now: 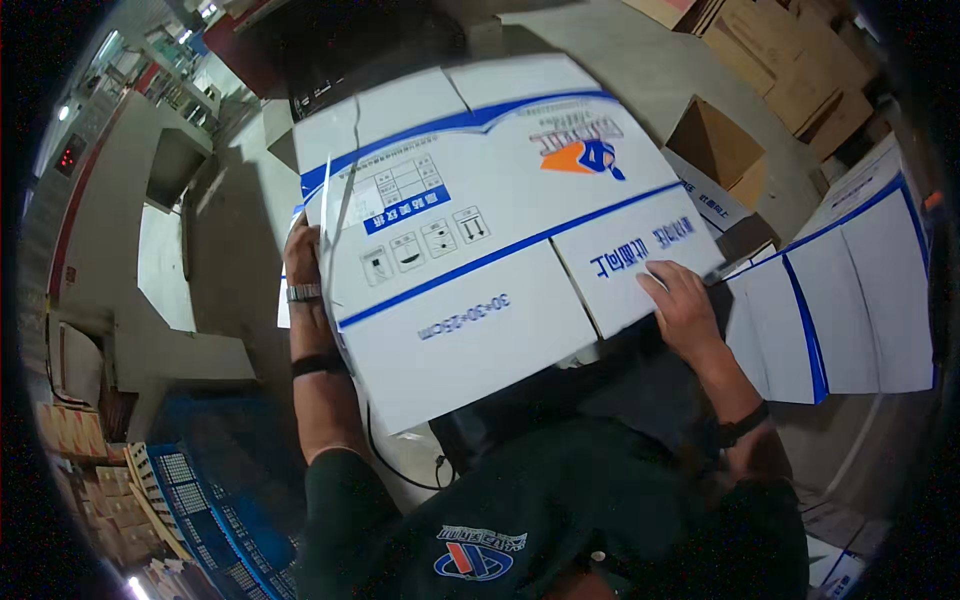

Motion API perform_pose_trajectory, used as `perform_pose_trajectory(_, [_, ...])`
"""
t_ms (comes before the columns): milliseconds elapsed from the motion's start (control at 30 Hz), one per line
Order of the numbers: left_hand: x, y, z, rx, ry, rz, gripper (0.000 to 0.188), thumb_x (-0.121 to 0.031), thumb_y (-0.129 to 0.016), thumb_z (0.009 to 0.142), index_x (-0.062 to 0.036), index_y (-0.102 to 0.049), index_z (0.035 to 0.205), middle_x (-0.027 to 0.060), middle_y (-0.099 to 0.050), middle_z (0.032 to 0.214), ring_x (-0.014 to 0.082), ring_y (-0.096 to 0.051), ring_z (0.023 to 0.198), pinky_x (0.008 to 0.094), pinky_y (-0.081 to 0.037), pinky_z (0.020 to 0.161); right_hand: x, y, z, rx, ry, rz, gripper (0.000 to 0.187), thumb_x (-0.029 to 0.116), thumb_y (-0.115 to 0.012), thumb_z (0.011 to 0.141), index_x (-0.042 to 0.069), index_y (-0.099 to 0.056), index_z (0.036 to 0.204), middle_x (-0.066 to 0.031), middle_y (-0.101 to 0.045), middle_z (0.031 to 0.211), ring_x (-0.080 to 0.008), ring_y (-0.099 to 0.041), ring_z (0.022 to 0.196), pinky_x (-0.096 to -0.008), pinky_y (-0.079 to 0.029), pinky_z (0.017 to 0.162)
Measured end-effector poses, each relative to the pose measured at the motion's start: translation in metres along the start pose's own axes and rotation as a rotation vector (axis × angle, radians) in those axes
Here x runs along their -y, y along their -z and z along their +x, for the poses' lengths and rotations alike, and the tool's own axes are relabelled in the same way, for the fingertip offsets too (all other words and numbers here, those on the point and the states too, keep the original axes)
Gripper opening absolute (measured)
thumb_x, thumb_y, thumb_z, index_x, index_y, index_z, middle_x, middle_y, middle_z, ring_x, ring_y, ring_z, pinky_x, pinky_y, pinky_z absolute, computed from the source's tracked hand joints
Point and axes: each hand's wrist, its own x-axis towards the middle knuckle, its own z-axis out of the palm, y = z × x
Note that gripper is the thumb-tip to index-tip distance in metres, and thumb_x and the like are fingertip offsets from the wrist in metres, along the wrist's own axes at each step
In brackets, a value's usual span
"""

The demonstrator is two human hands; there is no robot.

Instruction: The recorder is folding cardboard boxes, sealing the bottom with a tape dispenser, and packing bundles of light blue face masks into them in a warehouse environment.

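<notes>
A flat, folded cardboard carton [520, 210], white with blue bands and an orange and blue emblem, lies tilted in front of my body. Slots part its flaps along the near and far edges. My left hand [302, 256] is closed on the carton's left edge, with some fingers hidden behind it. On the near right flap rests my right hand [685, 308], fingers and thumb stretched over the printed face and touching it. Beneath the carton, a dark surface [500, 410] shows in part.
White and blue cartons [830, 310] stand close on my right. Beyond them sit an open carton [715, 150] and stacked brown cardboard [790, 70]. A dark machine [370, 50] is at the far side. A pale machine housing [110, 240] and blue plastic crates [210, 500] are on the left.
</notes>
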Motion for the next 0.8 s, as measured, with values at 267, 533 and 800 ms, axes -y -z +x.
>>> perform_pose_trajectory(267, [-0.084, -0.121, 0.000, -0.089, -0.271, -0.195, 0.052, 0.001, -0.050, 0.068, 0.0052, -0.054, 0.120, 0.0136, -0.064, 0.107, 0.0207, -0.065, 0.086, 0.0277, -0.054, 0.074, -0.034, -0.027, 0.017, 0.164, -0.346, 0.153, 0.061, 0.002, -0.071, 0.070, 0.004, -0.051, 0.128, -0.0175, -0.048, 0.133, -0.0370, -0.043, 0.126, -0.0451, -0.036, 0.106])
perform_pose_trajectory(533, [-0.124, -0.185, 0.026, 0.041, -0.273, -0.118, 0.046, 0.001, -0.050, 0.066, 0.0047, -0.058, 0.111, 0.0078, -0.065, 0.100, 0.0150, -0.062, 0.088, 0.0250, -0.048, 0.078, -0.123, 0.011, 0.074, -0.368, -0.538, 0.023, 0.075, 0.007, -0.075, 0.070, 0.003, -0.042, 0.137, -0.0199, -0.044, 0.140, -0.0358, -0.041, 0.131, -0.0415, -0.032, 0.111])
perform_pose_trajectory(800, [-0.114, -0.161, 0.018, 0.195, -0.306, -0.059, 0.061, -0.011, -0.057, 0.065, 0.0065, -0.054, 0.123, 0.0121, -0.064, 0.116, 0.0180, -0.062, 0.102, 0.0278, -0.047, 0.091, -0.233, -0.005, 0.011, -0.849, -1.132, 1.245, 0.060, 0.016, -0.067, 0.088, 0.000, -0.040, 0.139, -0.0155, -0.052, 0.134, -0.0270, -0.051, 0.121, -0.0335, -0.042, 0.100])
